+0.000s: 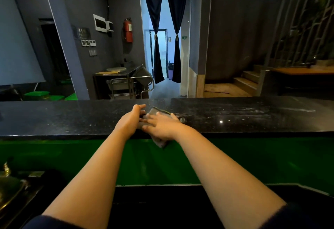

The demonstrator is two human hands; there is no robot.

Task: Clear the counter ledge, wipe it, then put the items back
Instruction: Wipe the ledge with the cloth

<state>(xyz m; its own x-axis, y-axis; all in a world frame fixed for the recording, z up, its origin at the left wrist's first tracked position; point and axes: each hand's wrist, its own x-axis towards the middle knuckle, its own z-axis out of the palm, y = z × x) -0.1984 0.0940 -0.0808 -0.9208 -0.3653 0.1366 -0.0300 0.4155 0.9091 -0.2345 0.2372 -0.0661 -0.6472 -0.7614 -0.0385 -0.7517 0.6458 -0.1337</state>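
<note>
A black speckled stone counter ledge (72, 118) runs across the view, bare apart from a grey wiping cloth (157, 112) at its middle. My right hand (160, 125) lies flat on the cloth with fingers spread, pressing it to the stone; a corner of the cloth hangs over the near edge. My left hand (134, 116) sits just left of it, fingers stretched forward on the ledge and touching the cloth's left side. Pale streaks mark the ledge surface (253, 111) to the right.
Below the ledge is a green panel (54, 154). A brass lidded pot (9, 187) stands on the lower counter at the bottom left. Beyond the ledge are a metal trolley (124, 86), a curtained doorway and wooden steps (245, 82).
</note>
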